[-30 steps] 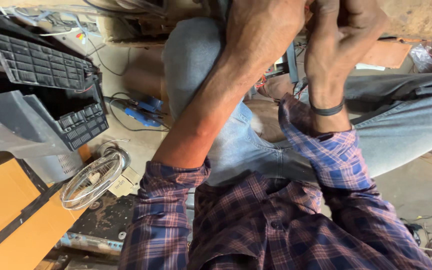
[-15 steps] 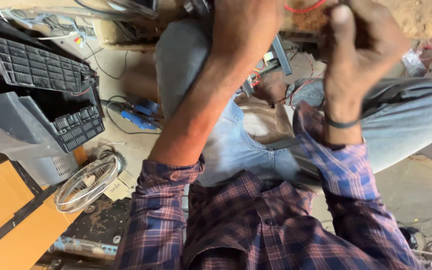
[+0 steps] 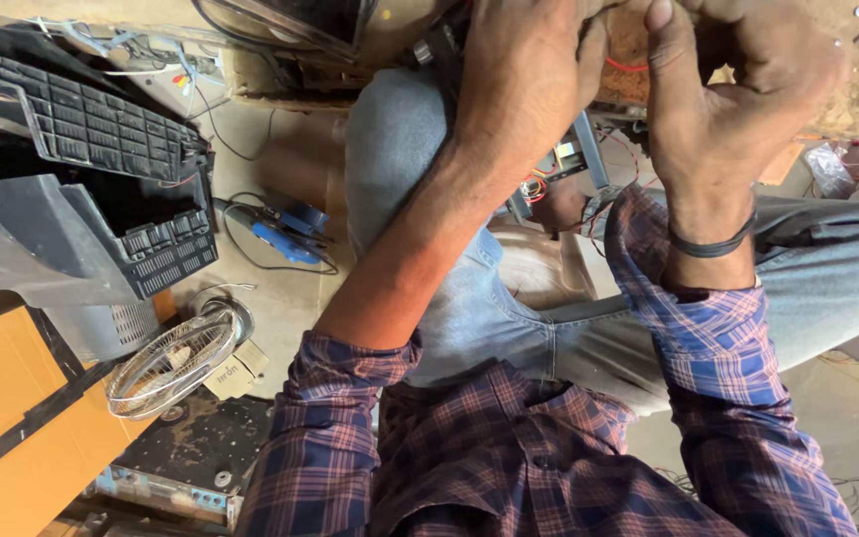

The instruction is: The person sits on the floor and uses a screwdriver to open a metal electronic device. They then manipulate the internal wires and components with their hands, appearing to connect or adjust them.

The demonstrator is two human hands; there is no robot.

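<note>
Seen from above, seated, knees apart over a cluttered floor. Left hand [image 3: 529,85] and right hand [image 3: 738,94] raised side by side at the top of the view, both curled onto the near edge of a brown board [image 3: 852,70] that runs left to right across the top, long axis crosswise to the forearms. Right hand nearer the bare stretch of the board, thumb upright, fingers bent over something hidden behind the palm; left hand closed in a loose fist against the board's left end, grip contents likewise hidden, so hard to say what, if anything, either hand pinches. Board pale brown, rough and dusty, with a thin red wire [image 3: 628,66] showing between the two hands. Black band [image 3: 713,244] on the right wrist. Below the hands, a grey metal frame with coloured wires [image 3: 564,164] between the knees; off to the left, a black slotted plastic cover [image 3: 91,129], a round wire fan guard [image 3: 171,363] and a blue tool [image 3: 285,234] on the floor.
</note>
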